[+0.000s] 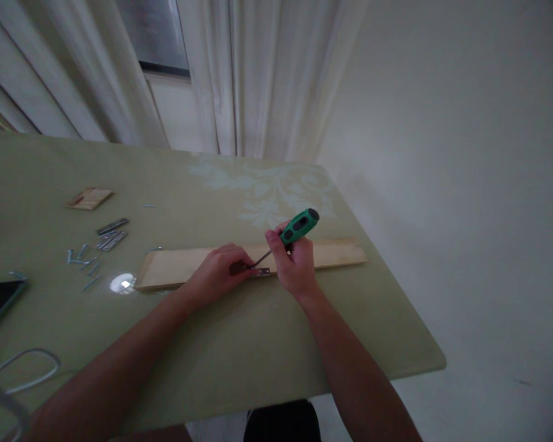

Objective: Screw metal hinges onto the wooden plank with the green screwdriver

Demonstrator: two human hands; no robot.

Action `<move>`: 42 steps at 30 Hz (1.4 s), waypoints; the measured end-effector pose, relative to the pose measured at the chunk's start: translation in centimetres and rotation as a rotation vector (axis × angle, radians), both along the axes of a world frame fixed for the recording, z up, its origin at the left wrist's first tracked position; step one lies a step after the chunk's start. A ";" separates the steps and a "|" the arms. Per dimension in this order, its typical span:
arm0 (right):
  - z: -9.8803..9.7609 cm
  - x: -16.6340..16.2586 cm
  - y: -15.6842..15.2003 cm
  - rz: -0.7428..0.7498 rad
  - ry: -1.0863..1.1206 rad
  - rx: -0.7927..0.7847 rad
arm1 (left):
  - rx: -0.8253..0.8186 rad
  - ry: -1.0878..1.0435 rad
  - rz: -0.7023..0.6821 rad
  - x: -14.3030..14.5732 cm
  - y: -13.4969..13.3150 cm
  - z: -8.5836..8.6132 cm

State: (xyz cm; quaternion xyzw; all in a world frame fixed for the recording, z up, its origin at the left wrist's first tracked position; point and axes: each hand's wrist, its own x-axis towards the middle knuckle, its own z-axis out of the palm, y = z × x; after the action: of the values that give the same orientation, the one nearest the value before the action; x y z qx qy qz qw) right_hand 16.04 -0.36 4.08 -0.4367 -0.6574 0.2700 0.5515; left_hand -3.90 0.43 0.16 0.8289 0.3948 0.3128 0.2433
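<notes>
A long pale wooden board [170,265] lies flat across the table. On its near edge, about midway along, sits a small metal hinge [262,271]. My left hand [223,267] is closed at the hinge's left end, its fingers pinched near the screwdriver's tip; whatever small part they pinch is hidden. My right hand [295,261] grips a screwdriver [300,226] by its green and black handle, over the board. The thin shaft slants down to the left and its tip meets the hinge area by my left fingertips.
Several screws [83,261] and metal hinges [113,236] lie at the left, with a small wooden piece [90,198] behind them. A dark-screened device [0,301] and a white cable [32,351] are at the left edge. The table [258,350] ends near a wall at right.
</notes>
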 end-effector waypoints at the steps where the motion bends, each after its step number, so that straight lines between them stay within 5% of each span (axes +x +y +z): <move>1: 0.1 0.0 0.0 0.008 -0.008 0.004 | 0.004 0.000 0.000 0.0 0.0 0.0; 10: 0.3 -0.2 -0.1 0.027 -0.077 0.015 | 0.064 -0.004 -0.047 0.2 0.0 0.0; 14: 1.0 -0.5 -0.7 -0.015 0.081 0.042 | 0.090 -0.028 -0.072 0.1 0.0 0.0; 17: 3.3 -0.1 -1.4 -0.006 0.119 0.096 | 0.093 -0.027 -0.071 0.2 0.1 -0.1; 22: 8.7 1.3 -1.0 0.137 -0.317 0.180 | 0.110 -0.015 -0.061 0.4 0.0 0.0; 26: 11.0 1.4 0.6 0.188 -0.517 0.218 | 0.121 0.007 -0.064 0.5 -0.1 0.1; 33: 10.1 -0.2 0.8 0.109 -0.751 0.333 | 0.133 0.051 -0.067 0.3 0.4 -0.8; 39: 10.5 0.2 -0.6 0.458 -0.683 0.350 | 0.147 0.024 -0.035 0.4 0.4 -1.5; 42: 10.6 0.6 -0.3 0.466 -0.681 0.355 | 0.132 0.053 -0.048 0.3 0.3 -1.5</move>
State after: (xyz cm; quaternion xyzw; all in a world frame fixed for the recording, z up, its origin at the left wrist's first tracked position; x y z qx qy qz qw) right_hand 16.67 -0.65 14.65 -0.2396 -0.9184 0.1111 0.2946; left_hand -3.61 0.71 -1.34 0.8604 0.3594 0.3103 0.1851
